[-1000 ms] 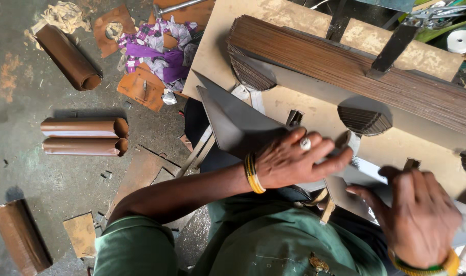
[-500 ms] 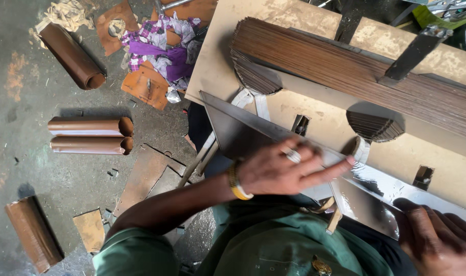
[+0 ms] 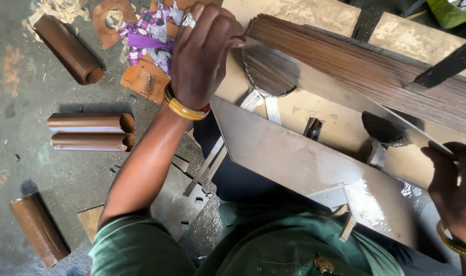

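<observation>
The big flat metal sheet [image 3: 294, 158] lay tilted across the work table [image 3: 340, 117], one long edge up against a thick stack of thin brown sheets [image 3: 376, 61] and the lower part hanging over the person's lap. The left hand [image 3: 205, 51] was up at the far corner of the sheet, fingers curled and pinching the edge right where it met the end of the stack. The right hand [image 3: 455, 194] was at the other end, fingers folded over the edge near the shiny corner, gripping it. I thought a sheet like that would bend and wobble, so it seemed best to keep both ends level and move them together, slowly. The edges looked sharp, so fingers should press on the flat part and not slide along the rim. A gold bangle [image 3: 184, 108] sat on the left wrist. Down on the grey floor [image 3: 33, 158] were two brown metal tubes [image 3: 89, 132] lying side by side and touching, another tube [image 3: 69, 48] higher up, one more [image 3: 38, 230] near the bottom, and a purple checked cloth [image 3: 148, 33] among rusty scraps.
</observation>
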